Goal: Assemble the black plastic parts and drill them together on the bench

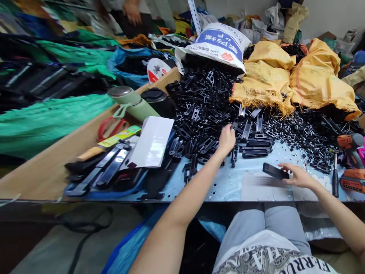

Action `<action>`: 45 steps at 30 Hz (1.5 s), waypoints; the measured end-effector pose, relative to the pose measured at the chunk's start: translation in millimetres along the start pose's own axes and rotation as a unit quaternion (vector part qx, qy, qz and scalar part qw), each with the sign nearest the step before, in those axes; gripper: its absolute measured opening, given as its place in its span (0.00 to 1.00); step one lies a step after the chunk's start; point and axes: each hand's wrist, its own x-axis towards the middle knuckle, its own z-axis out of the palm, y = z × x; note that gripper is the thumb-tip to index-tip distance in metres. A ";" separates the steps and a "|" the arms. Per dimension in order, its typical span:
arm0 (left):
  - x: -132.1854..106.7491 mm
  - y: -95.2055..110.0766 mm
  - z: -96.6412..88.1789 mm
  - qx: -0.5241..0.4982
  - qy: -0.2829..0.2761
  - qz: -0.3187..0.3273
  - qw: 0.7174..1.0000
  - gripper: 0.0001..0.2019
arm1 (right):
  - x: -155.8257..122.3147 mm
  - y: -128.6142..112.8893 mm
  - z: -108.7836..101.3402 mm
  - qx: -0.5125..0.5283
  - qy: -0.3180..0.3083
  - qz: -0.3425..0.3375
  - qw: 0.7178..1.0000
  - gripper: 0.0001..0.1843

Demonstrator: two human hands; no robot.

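My right hand point(299, 176) holds a black rectangular plastic piece point(275, 171) by its near end, just above the pale blue table top point(225, 182). Stretched forward to the pile of black slotted plastic parts point(205, 110) is my left hand point(227, 140). Its fingers are closed around a small dark plastic part point(234, 125), partly covered by the fingertips. To the right of that hand lies a short stack of long black pieces point(256, 148). Small screws and black bits point(302, 133) are heaped farther right.
An orange cordless drill point(352, 160) and a hammer point(335, 173) lie at the right edge. On the left are a white card point(152, 140), a green bottle point(129, 102) and a wooden side board point(57, 152). A white sack point(216, 45) and yellow sacks point(322, 76) stand behind. Another person's hand point(132, 13) shows at the back.
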 end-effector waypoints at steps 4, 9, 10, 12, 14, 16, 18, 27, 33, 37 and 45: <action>-99.0 11.2 12.0 -0.159 -0.120 -0.034 0.979 0.20 | -17.0 0.4 15.5 -0.178 0.002 -0.048 0.983 0.27; -175.2 37.7 21.0 -0.297 -0.151 -0.059 0.941 0.17 | 10.3 -20.8 51.8 -0.161 0.094 -0.038 0.982 0.22; -181.6 44.1 20.7 -0.317 -0.147 -0.063 0.935 0.18 | 16.1 -26.2 58.2 -0.164 0.140 0.001 0.977 0.22; -188.6 54.4 19.2 -0.350 -0.127 -0.075 0.925 0.21 | 23.3 -35.6 69.2 -0.207 0.211 0.072 0.953 0.23; -190.6 58.0 17.2 -0.367 -0.094 -0.091 0.921 0.22 | 21.6 -41.6 79.2 -0.271 0.213 0.069 0.936 0.21; -190.7 53.9 15.0 -0.372 -0.068 -0.102 0.920 0.22 | 10.8 -44.0 88.9 -0.303 0.175 -0.003 0.937 0.19; -191.1 45.2 12.6 -0.370 -0.051 -0.112 0.921 0.22 | -4.9 -44.1 96.8 -0.300 0.147 -0.070 0.940 0.16; -201.9 31.5 4.5 -0.363 -0.034 -0.125 0.923 0.20 | 8.5 -17.8 71.1 -0.184 0.099 -0.055 0.976 0.19; -206.7 31.3 4.0 -0.363 -0.039 -0.114 0.924 0.19 | 52.3 9.9 44.4 -0.212 0.166 0.084 0.959 0.20; -208.6 29.0 2.7 -0.353 -0.053 -0.112 0.927 0.19 | 52.3 8.9 34.8 -0.134 0.051 0.077 0.987 0.21; -208.2 32.1 8.8 -0.345 -0.057 -0.094 0.932 0.17 | 42.9 0.4 40.1 -0.283 0.159 0.123 0.938 0.19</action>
